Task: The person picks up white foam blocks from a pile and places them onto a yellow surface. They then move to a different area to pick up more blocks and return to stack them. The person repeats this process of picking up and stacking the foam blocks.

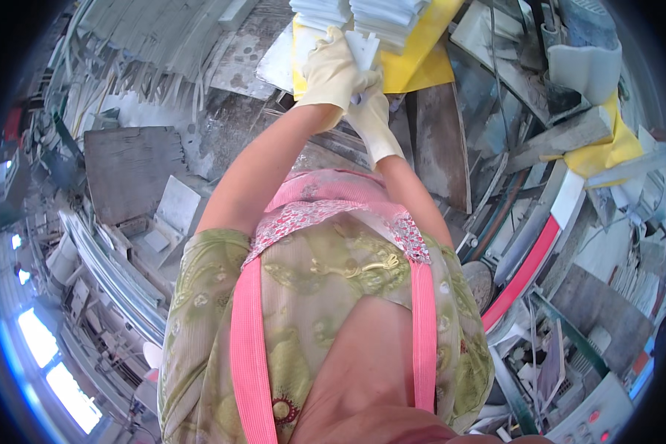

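Both my hands wear cream rubber gloves and are close together at the top of the head view. My left hand (328, 68) is closed, with its fingers curled at the left side of a small white flat piece (362, 50) that has a notched end. Just below and to the right, my right hand (368, 100) closes around the piece's lower end. The gloves hide part of the piece. Beyond it lie stacks of thin white sheets (386, 21) on a yellow sheet (416, 70).
Long pale strips (144, 37) are piled at the far left. A dark worn board (135, 172) lies at the left, and another board (442, 140) leans close to my right forearm. A white bucket-like container (584, 72) stands at the far right. Red-and-white curved edging (525, 274) runs along the right.
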The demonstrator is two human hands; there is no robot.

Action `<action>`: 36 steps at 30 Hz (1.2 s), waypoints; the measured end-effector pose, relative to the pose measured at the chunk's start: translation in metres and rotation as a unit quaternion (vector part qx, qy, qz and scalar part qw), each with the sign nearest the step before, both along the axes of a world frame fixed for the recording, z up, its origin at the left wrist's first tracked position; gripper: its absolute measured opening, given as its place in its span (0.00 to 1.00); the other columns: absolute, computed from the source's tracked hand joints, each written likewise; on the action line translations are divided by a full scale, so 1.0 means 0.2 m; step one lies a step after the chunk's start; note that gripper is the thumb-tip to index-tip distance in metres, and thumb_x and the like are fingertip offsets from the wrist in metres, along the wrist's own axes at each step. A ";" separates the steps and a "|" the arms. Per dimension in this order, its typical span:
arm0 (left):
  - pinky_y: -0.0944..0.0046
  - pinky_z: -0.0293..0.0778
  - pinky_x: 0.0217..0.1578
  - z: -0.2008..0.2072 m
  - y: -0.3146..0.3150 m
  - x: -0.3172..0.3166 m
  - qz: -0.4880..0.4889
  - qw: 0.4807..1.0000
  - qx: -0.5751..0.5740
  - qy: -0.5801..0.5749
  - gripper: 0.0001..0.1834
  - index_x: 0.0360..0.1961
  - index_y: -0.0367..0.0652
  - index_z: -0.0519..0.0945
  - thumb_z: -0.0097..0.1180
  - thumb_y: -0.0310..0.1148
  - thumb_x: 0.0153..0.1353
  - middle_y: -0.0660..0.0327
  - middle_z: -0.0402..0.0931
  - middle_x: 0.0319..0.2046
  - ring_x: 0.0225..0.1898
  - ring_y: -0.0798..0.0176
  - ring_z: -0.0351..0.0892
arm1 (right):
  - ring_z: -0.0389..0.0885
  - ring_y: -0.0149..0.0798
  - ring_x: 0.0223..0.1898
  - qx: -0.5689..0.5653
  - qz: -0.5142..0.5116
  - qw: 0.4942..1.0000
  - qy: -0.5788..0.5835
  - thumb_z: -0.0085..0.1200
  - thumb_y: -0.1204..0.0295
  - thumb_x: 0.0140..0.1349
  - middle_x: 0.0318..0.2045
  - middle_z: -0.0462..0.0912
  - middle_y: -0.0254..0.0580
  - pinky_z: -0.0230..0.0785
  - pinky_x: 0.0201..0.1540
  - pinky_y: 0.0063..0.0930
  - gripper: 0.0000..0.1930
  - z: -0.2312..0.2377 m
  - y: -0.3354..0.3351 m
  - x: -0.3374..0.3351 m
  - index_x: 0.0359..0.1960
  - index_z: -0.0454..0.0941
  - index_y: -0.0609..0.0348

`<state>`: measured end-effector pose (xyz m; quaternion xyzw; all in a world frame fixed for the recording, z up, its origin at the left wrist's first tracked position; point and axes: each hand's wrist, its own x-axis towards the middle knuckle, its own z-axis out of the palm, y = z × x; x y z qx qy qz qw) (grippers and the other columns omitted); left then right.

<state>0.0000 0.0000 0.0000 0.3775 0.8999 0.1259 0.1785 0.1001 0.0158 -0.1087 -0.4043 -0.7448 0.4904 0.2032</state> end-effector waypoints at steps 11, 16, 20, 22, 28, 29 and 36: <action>0.48 0.77 0.52 0.09 -0.02 -0.31 -0.310 0.946 0.036 0.086 0.63 0.75 0.37 0.57 0.77 0.47 0.39 0.37 0.78 0.51 0.52 0.37 0.81 | 0.73 0.61 0.66 0.031 -0.004 0.999 0.004 0.70 0.49 0.55 0.62 0.75 0.68 0.65 0.69 0.40 0.46 0.10 -0.16 -0.20 0.66 0.69 0.73; 0.48 0.77 0.51 -0.02 -0.03 -0.47 -0.346 0.931 0.105 0.048 0.61 0.74 0.37 0.58 0.75 0.48 0.41 0.37 0.77 0.53 0.51 0.35 0.81 | 0.79 0.48 0.61 -0.154 -0.054 0.979 0.122 0.63 0.53 0.66 0.61 0.78 0.60 0.70 0.63 0.40 0.34 0.19 0.01 0.10 0.62 0.75 0.72; 0.46 0.74 0.57 -0.10 -0.10 -0.49 -0.338 0.915 0.211 0.061 0.62 0.74 0.37 0.58 0.74 0.55 0.43 0.35 0.74 0.58 0.58 0.33 0.76 | 0.68 0.44 0.70 -0.244 -0.062 0.918 0.307 0.38 0.53 0.80 0.68 0.71 0.55 0.55 0.74 0.34 0.32 0.27 0.24 0.05 0.69 0.67 0.73; 0.44 0.68 0.65 -0.16 -0.15 -0.47 -0.286 0.923 0.234 0.104 0.64 0.74 0.37 0.57 0.77 0.58 0.42 0.34 0.69 0.64 0.68 0.35 0.67 | 0.64 0.43 0.73 -0.328 -0.018 0.878 0.348 0.36 0.51 0.81 0.69 0.70 0.53 0.51 0.76 0.33 0.33 0.26 0.33 -0.05 0.71 0.65 0.72; 0.47 0.72 0.64 -0.35 -0.33 -0.32 0.008 0.789 0.456 -0.412 0.75 0.78 0.36 0.42 0.84 0.46 0.39 0.36 0.67 0.65 0.66 0.42 0.72 | 0.66 0.42 0.72 -0.237 0.101 0.944 0.206 0.37 0.43 0.78 0.70 0.69 0.48 0.52 0.75 0.38 0.37 0.21 0.46 -0.11 0.73 0.63 0.65; 0.47 0.72 0.64 -0.38 -0.31 -0.28 0.033 0.711 0.490 -0.503 0.76 0.79 0.37 0.39 0.84 0.45 0.39 0.36 0.66 0.65 0.66 0.42 0.72 | 0.66 0.42 0.72 -0.205 0.136 0.947 0.205 0.37 0.44 0.78 0.70 0.69 0.48 0.52 0.75 0.38 0.37 0.19 0.46 -0.10 0.73 0.63 0.65; 0.48 0.78 0.59 -0.44 -0.23 -0.23 0.100 0.807 0.447 -0.372 0.73 0.75 0.37 0.48 0.85 0.45 0.33 0.41 0.71 0.62 0.61 0.46 0.77 | 0.66 0.42 0.71 -0.210 0.120 0.943 0.228 0.37 0.44 0.78 0.70 0.69 0.48 0.54 0.75 0.38 0.37 0.11 0.39 -0.09 0.73 0.63 0.65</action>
